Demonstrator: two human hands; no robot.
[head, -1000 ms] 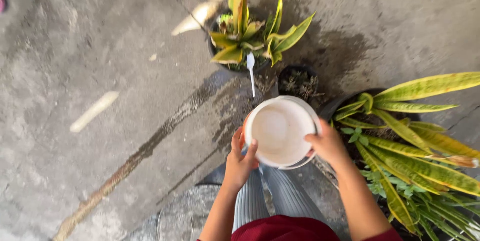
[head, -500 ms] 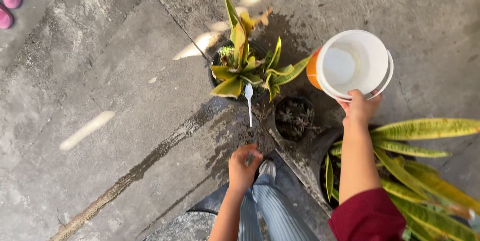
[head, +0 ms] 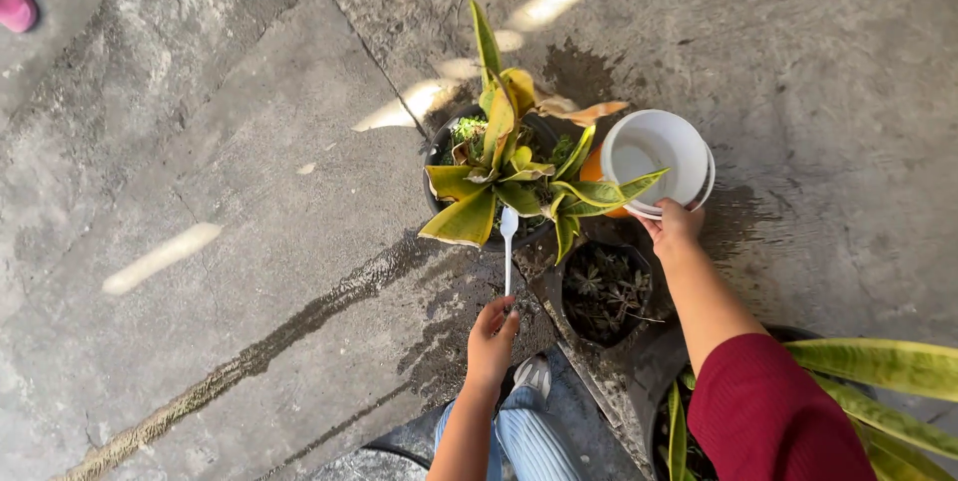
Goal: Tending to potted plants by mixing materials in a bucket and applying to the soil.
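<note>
My right hand pinches the near rim of a white tub, which holds clear water and sits on the concrete just beside the plant pot. My left hand grips a white spoon by its handle end, bowl resting at the rim of the black pot, which holds a yellow-green plant. A small dark pot nearer me holds soil and sprigs.

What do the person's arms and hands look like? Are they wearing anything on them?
Both hands are bare, with no gloves. The right hand leads up a bare forearm to a dark red sleeve covering the upper arm. The left hand and its forearm are bare too; no sleeve, ring or watch shows there.
</note>
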